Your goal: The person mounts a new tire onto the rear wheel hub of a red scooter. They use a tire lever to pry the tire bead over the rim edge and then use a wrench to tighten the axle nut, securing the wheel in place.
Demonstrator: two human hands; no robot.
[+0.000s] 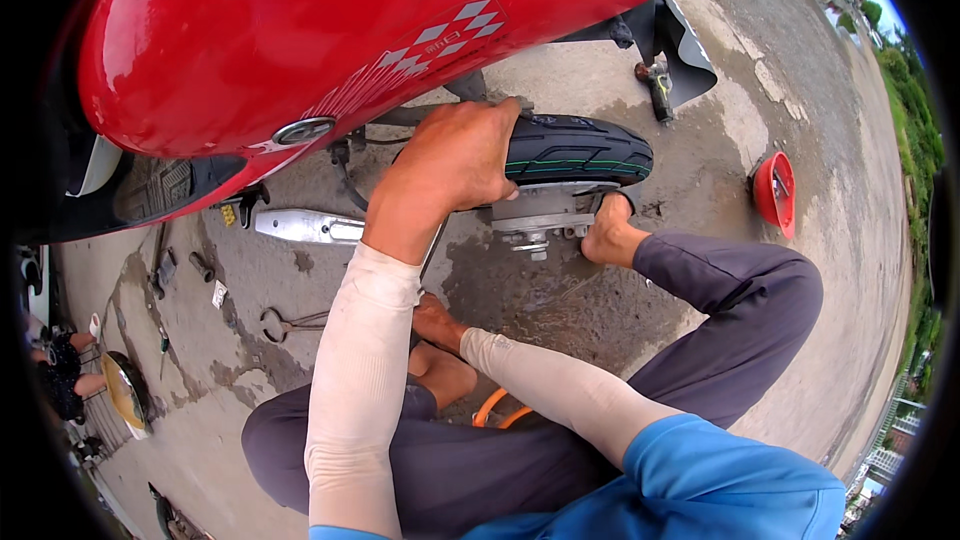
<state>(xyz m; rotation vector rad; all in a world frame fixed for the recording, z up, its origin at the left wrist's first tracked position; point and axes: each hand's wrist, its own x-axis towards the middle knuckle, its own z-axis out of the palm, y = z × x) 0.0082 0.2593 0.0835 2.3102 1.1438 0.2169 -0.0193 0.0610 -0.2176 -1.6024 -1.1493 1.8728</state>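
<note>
A black tyre [575, 148] with a green line on its side sits on a wheel under the red scooter body [380, 30]. My left hand [450, 155] is closed over the tyre's left part, thumb on the near side and fingers on top. Below the tyre the grey hub [545, 208] shows, with an axle nut [538, 248] sticking out. My right hand [437, 322] reaches across to the left, low beside my foot. It is closed around the lower end of a thin dark rod [432, 252], which runs up toward the wheel; its upper end is hidden behind my left hand and wrist.
A silver metal arm [310, 226] stands out left of the wheel. Pliers [290, 323] and small tools lie on the stained concrete. A power tool [656, 90] and a red bowl [774, 195] are at the right. Another person [75, 370] is at the far left, beside a round pan [122, 390].
</note>
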